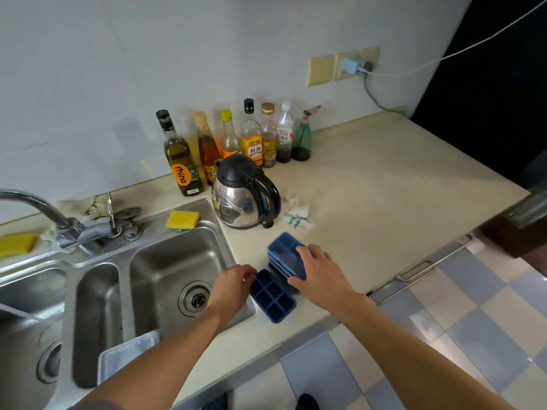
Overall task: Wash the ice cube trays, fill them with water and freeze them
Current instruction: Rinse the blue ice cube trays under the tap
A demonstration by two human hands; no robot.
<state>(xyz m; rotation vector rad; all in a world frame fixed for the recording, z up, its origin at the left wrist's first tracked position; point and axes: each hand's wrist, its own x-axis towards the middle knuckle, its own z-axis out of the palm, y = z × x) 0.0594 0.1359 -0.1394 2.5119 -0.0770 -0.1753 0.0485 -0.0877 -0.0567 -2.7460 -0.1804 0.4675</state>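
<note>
Low in the frame's middle, on the pale tabletop (370,202), beside the shiny steel sink (177,255): one dark blue plastic ice cube tray (273,297), pinched at its corner by the left hand (233,284). Just right of it, a stack of blue trays (284,247) under the flat right hand (321,270). Lift slowly, keep level, hold the stack down.

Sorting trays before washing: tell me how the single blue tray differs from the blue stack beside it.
The single tray lies alone, its compartments showing; the stack piles several trays. The single tray sits beside the sink; the stack lies farther right, under the right hand. Both are blue.
</note>
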